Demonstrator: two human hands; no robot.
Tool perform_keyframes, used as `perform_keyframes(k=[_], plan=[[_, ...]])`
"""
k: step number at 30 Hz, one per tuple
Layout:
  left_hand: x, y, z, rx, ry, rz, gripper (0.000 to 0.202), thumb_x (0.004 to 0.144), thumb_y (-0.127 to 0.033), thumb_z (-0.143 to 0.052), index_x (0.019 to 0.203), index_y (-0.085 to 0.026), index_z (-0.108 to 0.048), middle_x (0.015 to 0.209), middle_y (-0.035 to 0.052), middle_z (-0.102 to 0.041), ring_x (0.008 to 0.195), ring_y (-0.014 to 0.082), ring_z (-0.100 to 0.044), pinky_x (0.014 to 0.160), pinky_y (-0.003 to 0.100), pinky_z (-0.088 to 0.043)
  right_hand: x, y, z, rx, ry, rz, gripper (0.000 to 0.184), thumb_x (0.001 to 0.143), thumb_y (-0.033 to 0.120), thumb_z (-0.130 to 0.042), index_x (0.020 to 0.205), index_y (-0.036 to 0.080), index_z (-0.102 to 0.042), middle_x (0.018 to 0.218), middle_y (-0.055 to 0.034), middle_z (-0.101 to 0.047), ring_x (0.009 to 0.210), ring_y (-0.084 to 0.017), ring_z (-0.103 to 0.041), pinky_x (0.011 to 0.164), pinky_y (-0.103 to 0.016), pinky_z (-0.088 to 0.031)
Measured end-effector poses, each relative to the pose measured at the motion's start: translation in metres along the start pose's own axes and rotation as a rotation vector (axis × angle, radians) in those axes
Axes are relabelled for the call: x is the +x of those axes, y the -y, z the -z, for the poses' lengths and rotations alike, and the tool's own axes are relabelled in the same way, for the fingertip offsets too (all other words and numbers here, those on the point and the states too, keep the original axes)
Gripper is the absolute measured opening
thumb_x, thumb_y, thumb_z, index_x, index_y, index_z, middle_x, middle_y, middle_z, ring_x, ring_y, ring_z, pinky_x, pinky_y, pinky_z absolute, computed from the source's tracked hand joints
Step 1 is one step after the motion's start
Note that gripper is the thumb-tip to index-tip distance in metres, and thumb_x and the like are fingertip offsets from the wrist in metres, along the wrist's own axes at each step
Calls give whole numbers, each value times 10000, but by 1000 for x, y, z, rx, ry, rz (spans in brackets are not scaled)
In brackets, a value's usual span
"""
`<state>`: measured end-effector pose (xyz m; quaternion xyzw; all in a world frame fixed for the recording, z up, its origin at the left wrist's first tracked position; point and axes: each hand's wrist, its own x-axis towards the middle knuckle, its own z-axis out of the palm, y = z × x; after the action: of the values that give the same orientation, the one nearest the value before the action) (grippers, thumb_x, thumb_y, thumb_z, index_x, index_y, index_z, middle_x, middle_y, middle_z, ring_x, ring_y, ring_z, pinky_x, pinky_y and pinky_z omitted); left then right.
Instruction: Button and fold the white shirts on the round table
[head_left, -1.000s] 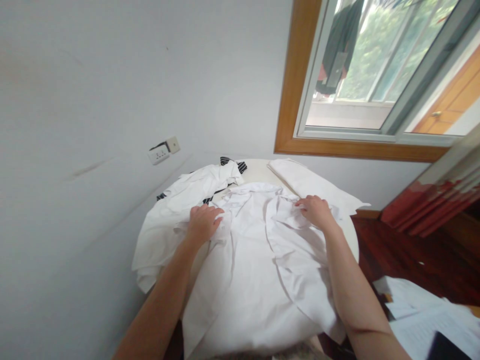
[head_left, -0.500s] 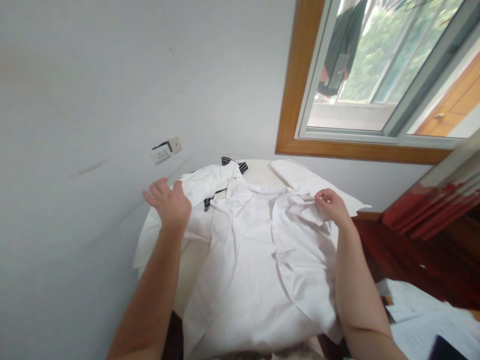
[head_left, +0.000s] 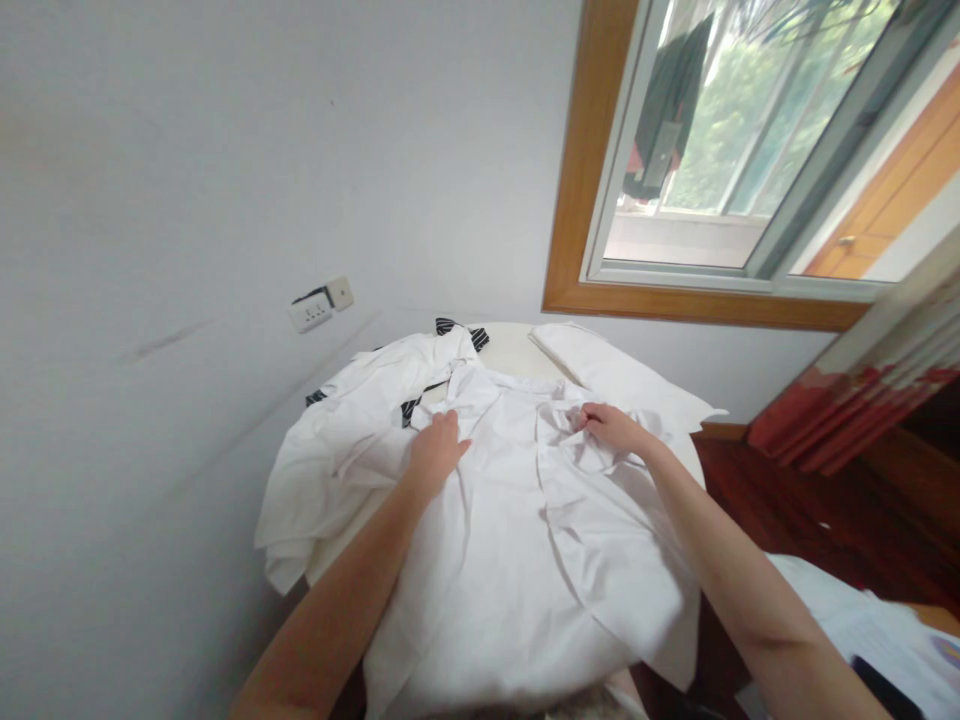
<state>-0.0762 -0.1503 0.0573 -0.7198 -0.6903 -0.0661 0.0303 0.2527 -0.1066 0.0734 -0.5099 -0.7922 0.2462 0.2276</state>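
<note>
A white shirt point(head_left: 510, 530) lies spread out, its front panels folded and creased, the near end hanging toward me. My left hand point(head_left: 437, 455) rests on its left side below the collar, thumb apart from the fingers, touching the cloth. On the right side, my right hand point(head_left: 613, 430) pinches a gathered fold of the shirt between thumb and fingers. Left of the shirt lies more white clothing point(head_left: 315, 490) with a black-and-white striped trim point(head_left: 480, 339) showing at its edges.
The garments lie on a rounded cream surface point(head_left: 510, 348) against the wall. A folded white cloth point(head_left: 615, 370) sits at its back right. A wall socket point(head_left: 311, 312) is at left, a wood-framed window and a red-patterned curtain point(head_left: 817, 420) at right. Papers point(head_left: 862, 620) lie lower right.
My left hand has come down from the air at the left and moved right onto the shirt. My right hand has moved left, bringing the pinched cloth inward.
</note>
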Motion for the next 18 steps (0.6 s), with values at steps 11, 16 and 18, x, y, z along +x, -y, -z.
perform_keyframes(k=[11,16,18], plan=[[1,22,6,-2,75,2,140,824,-282,-562,871,-166,-625,914,103,-669,878,227,-631,739,306,-444,11,19,-27,-469,-15,28,188,784,122,-447,787,170,-629,876,-75,-686,880,-194,-591,885,-338,-365],[0,17,27,-178,-78,-84,142,821,-313,-561,801,-195,-636,821,62,-673,840,221,-616,746,320,-442,10,55,-33,-580,-85,129,209,808,117,-469,859,172,-664,916,-90,-682,991,-215,-558,910,-340,-332],[-1,8,34,-399,-156,-243,185,833,-364,-554,788,-199,-626,795,43,-658,850,201,-594,785,313,-439,14,61,-44,-483,-37,227,246,811,120,-470,944,178,-669,962,-83,-688,990,-206,-567,889,-312,-357]])
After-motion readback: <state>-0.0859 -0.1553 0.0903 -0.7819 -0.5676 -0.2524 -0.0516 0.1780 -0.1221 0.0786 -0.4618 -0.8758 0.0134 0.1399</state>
